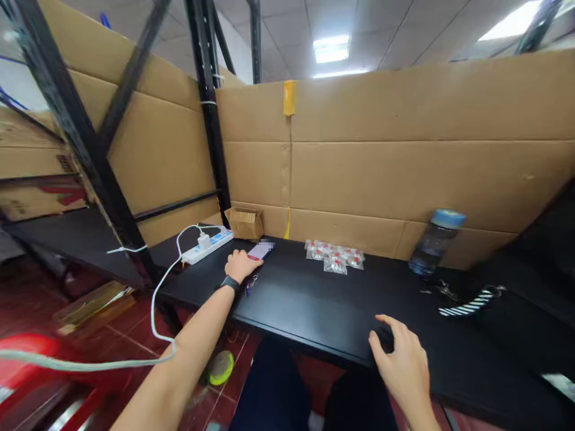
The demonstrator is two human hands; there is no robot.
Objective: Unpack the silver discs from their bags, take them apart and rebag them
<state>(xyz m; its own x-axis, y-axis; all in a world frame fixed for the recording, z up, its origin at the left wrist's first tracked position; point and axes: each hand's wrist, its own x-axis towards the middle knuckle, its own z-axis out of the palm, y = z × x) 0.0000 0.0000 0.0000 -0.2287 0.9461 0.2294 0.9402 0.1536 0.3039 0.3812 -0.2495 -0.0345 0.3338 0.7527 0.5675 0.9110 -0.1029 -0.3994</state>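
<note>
The left hand (242, 266) apparently handles a flat, pale rectangular phone-like slab (261, 249), grip unclear; lifting would need pinching. The right hand (405, 363) is spread.

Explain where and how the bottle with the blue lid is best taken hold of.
Grip the bottle around its clear body, below the blue lid, probably with the right hand from the front left: it stands lid-up and looks rounded, the cardboard wall is behind it, and the striped strap lies to its front right.
</note>
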